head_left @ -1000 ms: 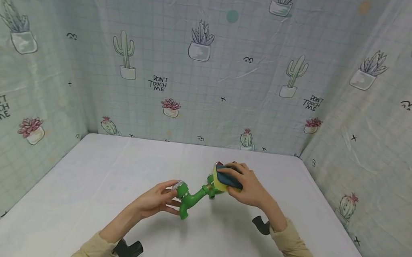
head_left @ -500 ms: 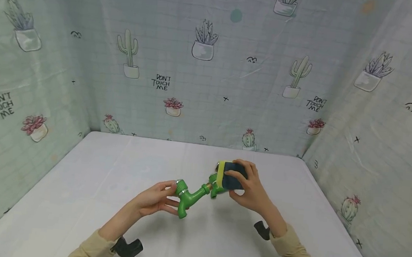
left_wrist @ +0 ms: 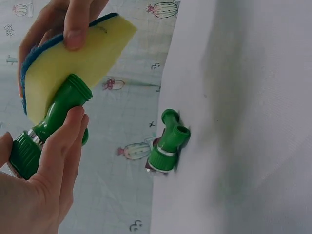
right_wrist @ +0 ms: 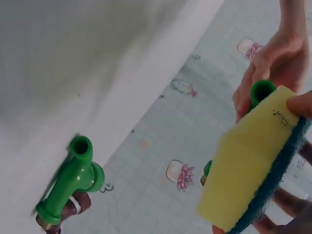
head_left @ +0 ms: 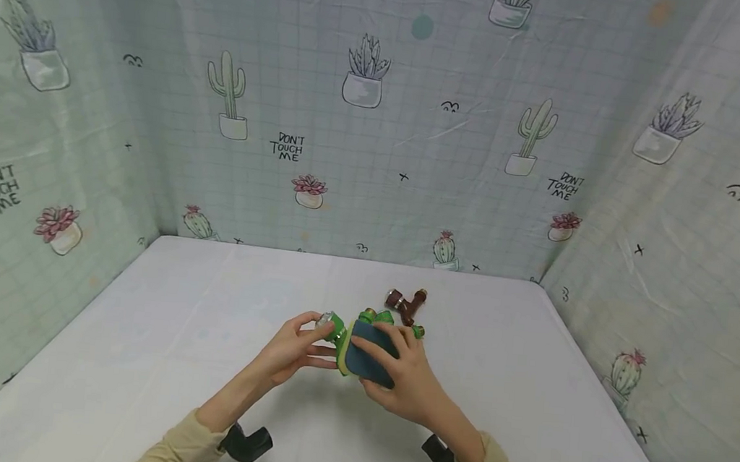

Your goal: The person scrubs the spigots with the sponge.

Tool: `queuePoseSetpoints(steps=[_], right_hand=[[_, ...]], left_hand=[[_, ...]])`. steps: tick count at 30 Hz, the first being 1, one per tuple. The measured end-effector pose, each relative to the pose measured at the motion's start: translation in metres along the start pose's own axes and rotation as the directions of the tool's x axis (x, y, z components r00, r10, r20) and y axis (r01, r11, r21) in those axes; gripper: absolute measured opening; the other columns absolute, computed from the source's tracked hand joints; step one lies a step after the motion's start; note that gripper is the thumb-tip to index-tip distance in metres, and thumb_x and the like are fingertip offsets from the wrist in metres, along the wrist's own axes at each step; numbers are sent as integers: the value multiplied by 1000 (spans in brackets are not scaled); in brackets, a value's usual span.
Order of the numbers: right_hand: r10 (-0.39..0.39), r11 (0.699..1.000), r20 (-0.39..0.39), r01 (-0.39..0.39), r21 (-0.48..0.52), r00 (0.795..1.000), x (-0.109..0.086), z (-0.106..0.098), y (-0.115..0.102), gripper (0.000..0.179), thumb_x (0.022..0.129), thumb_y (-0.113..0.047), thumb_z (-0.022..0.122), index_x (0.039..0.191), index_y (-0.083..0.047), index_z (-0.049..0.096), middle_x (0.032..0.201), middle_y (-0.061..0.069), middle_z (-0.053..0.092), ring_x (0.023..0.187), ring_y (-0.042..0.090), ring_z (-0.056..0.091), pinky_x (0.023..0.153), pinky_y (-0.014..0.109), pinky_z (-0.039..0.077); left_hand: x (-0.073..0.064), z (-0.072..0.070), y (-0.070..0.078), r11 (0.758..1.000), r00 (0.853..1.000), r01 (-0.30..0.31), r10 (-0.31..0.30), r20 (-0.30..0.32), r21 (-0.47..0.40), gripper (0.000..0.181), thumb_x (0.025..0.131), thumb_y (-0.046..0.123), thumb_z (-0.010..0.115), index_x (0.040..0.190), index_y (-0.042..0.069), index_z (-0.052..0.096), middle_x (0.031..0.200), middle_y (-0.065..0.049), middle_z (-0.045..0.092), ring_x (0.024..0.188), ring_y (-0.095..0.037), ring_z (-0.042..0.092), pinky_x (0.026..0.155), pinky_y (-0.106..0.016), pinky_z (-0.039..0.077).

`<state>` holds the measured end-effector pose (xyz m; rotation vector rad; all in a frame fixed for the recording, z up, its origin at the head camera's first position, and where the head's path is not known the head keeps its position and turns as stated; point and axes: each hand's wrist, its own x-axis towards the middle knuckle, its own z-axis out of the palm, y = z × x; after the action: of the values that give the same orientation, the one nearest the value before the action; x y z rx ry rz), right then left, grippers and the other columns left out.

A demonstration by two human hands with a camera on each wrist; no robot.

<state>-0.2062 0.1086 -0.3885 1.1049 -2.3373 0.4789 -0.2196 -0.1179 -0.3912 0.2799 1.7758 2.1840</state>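
Observation:
In the head view my left hand [head_left: 292, 348] grips a green plastic tap [head_left: 336, 326] by its knob end, above the table. My right hand [head_left: 407, 379] holds a sponge [head_left: 369, 358], yellow foam backed with a dark blue scouring layer. The foam side lies against the body of the held tap, bending around it in the left wrist view, where the tap's open threaded outlet [left_wrist: 80, 87] shows. From above, the sponge hides most of the tap. A second green tap [right_wrist: 70, 185] lies on the table behind the hands.
Behind the second green tap lies a brown tap [head_left: 408, 306] on the white table [head_left: 241, 293]. Cloth walls [head_left: 363, 151] printed with cacti enclose the back and sides. A black curved piece [head_left: 249, 445] sits at the left wrist, and another [head_left: 439, 454] at the right.
My right hand has brought the sponge left and nearer, from in front of the far taps onto the held tap. The brown tap now shows fully. My left hand keeps its grip.

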Motion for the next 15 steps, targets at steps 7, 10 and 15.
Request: queuePoseSetpoints(steps=[7,10,15], right_hand=[[-24,999,-2,24,24,1000,-8,-8,0,63,68,-29,73,125,-36,47,129,4,43,109,17,36,76,42,42],[21,1000,-75,-22,-10,997,-3,-9,-5,64,67,-30,74,125,-34,47,127,7,43,106,20,37,75,41,40],[59,989,-97,-71,-133,994,2,0,-15,61,69,-37,72,125,-32,48,124,10,44,102,23,38,71,38,37]], left_hand=[[-1,-2,-1,999,997,11,-13,-76,-30,23,90,24,53,102,9,43,97,-7,57,88,-30,65,77,-48,52],[-1,3,-2,1000,994,14,-16,-107,-19,22,88,22,56,96,10,39,96,-9,56,85,-30,66,76,-48,52],[-1,16,-4,1000,991,-11,14,-131,24,24,87,20,58,93,10,37,94,-9,59,82,-26,67,75,-46,53]])
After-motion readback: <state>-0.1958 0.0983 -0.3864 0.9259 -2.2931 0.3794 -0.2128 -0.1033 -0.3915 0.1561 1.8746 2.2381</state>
